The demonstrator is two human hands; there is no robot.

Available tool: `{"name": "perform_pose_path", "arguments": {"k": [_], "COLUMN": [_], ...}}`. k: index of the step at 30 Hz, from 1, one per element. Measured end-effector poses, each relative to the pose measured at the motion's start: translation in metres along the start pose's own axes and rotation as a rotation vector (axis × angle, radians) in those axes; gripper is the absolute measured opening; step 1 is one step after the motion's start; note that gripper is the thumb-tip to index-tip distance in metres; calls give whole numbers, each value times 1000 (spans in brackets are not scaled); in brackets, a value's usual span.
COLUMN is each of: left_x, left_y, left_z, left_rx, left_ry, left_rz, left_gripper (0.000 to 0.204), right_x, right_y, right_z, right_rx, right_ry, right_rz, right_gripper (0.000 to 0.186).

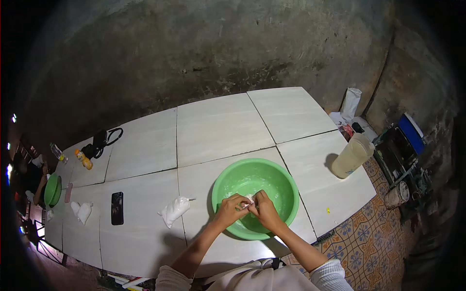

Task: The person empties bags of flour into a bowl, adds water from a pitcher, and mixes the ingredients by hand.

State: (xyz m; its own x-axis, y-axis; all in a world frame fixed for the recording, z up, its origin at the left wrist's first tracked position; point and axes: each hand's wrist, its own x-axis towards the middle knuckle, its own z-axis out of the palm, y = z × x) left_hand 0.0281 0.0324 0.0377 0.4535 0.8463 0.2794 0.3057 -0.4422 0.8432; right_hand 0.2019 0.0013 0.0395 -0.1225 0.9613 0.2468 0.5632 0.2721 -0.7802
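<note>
A dark, stained wall backs the white-tiled table above patterned floor tiles.

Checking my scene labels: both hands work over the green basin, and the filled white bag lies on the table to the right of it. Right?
Not quite. Both hands, left hand and right hand, do work over the green basin, but the filled white bag lies on the table to the left of the basin, not the right. The head view shows it.
</note>
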Motion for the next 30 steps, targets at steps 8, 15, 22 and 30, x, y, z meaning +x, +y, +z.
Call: {"name": "perform_pose_path", "arguments": {"k": [8, 15, 22, 30], "left_x": [11, 24, 16, 25], "left_y": [5, 3, -10, -19], "left_z": [13, 9, 1, -12], "left_rx": [273, 350, 98, 118], "left_ry": [-21, -101, -59, -231], "left_rz": [243, 335, 57, 35], "left_gripper": [32, 22, 34, 49], "right_x": [-1, -2, -1, 4], "right_y": [17, 13, 15, 15], "right_z": [-3, -12, -15, -8], "right_rx": [86, 25, 128, -88], "right_ry": [52, -22, 82, 14], "right_rz": [79, 117, 132, 0], "right_gripper": [23, 22, 13, 22]}}
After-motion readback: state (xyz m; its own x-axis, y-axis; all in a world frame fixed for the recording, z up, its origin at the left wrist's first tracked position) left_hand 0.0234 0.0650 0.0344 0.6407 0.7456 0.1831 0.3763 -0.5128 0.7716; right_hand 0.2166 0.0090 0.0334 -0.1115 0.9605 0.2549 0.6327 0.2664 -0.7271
